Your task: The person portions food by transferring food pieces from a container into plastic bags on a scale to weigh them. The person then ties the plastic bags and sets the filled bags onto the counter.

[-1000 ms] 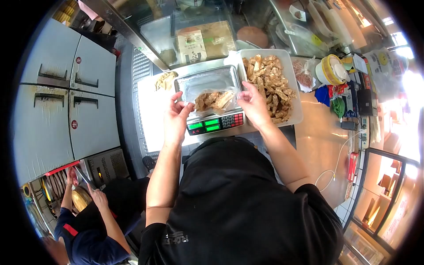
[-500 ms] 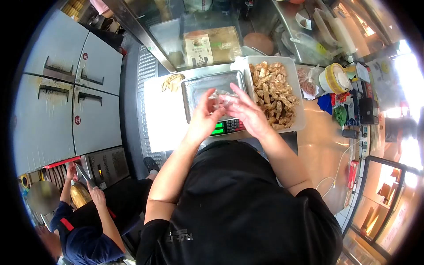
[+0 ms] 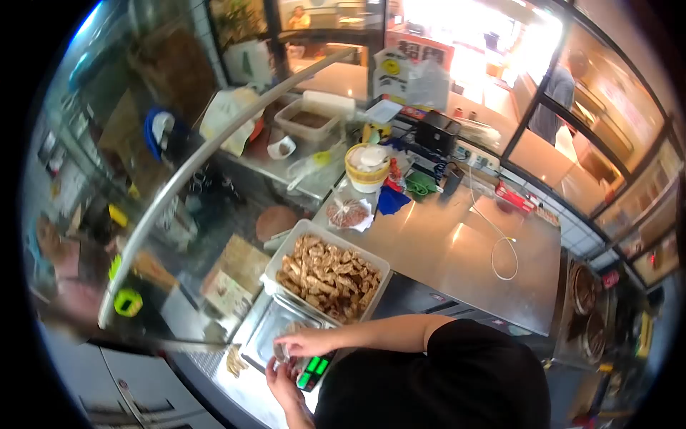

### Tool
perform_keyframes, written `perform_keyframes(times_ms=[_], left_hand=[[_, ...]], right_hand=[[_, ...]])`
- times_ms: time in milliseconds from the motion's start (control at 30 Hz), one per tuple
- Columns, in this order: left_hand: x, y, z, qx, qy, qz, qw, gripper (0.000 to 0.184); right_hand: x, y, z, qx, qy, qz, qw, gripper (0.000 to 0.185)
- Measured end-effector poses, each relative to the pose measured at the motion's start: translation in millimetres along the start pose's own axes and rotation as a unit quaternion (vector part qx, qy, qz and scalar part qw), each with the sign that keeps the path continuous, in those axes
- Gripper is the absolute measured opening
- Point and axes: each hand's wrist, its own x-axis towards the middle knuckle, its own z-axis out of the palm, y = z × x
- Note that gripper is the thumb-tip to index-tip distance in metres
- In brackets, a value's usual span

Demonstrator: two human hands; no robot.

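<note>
My left hand [image 3: 284, 384] and my right hand [image 3: 309, 342] are close together over the front of a digital scale [image 3: 314, 366] with green displays. Their fingers are closed around a small piece of crumpled clear plastic [image 3: 284, 352]; whether it is a bag or a glove I cannot tell. Under and beyond the hands is the scale's metal tray [image 3: 266, 330]. Beside it stands a translucent plastic tub [image 3: 384, 277] heaped with brown, fried-looking food pieces [image 3: 327, 275]. On the white surface left of the scale lies a small pile of pale strips [image 3: 234, 361].
A steel counter [image 3: 443, 250] extends right, bearing a yellow-and-white bucket [image 3: 366, 169], a tied bag of reddish-brown food [image 3: 347, 213], cloths and a white cable [image 3: 504, 275]. A curved rail [image 3: 168, 193] runs along the glass at left. A person [image 3: 68, 268] is beyond it; another [image 3: 561, 96] stands outside the window.
My view has swung right, bringing the steel counter and window into sight; the co-worker with the knife is out of view. My hands have come closer around the clear plastic, toward the scale's front.
</note>
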Motion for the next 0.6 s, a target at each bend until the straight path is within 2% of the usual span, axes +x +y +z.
perform_keyframes(times_ms=[33,67,100,167,200,233,300,367,400,500,533,600], left_hand=[[0,-1,1,-0.004,0.016,0.016,1.0,0.047],[5,0,0,-0.025,0.024,0.023,0.999,0.046],[10,0,-1,-0.047,0.034,0.029,0.998,0.045],[19,3,-1,-0.102,0.003,0.039,0.994,0.048],[23,3,-1,-0.132,-0.021,0.037,0.99,0.049],[26,5,-1,-0.16,-0.043,0.033,0.986,0.051],[44,10,-11,-0.135,-0.018,-0.016,0.99,0.045],[67,13,-44,-0.085,-0.009,-0.075,0.994,0.034],[82,4,-46,-0.065,0.06,-0.089,0.992,0.031],[71,2,-46,0.132,-0.029,-0.058,0.989,0.035],[70,5,-51,0.215,-0.101,-0.046,0.97,0.034],[76,4,-59,0.201,-0.128,-0.053,0.97,0.045]], right_hand=[[-2,-9,-2,-0.102,0.021,-0.022,0.994,0.058],[-10,-16,-2,-0.144,0.044,-0.065,0.986,0.06],[-9,-11,0,-0.154,0.019,-0.05,0.987,0.068],[-15,-15,1,-0.17,-0.036,-0.023,0.985,0.079],[-13,-11,4,-0.21,-0.02,-0.062,0.976,0.091],[-13,-7,5,-0.244,-0.031,-0.079,0.966,0.096],[-15,-13,-3,-0.301,-0.023,-0.025,0.953,0.096],[-8,-9,-17,-0.236,0.007,0.073,0.969,0.094],[-4,-4,-23,-0.202,0.02,0.12,0.972,0.092],[12,9,-33,-0.088,0.056,0.211,0.972,0.084],[10,-1,-32,-0.051,0.096,0.254,0.961,0.068],[33,39,-23,0.148,0.122,0.232,0.953,0.058]])
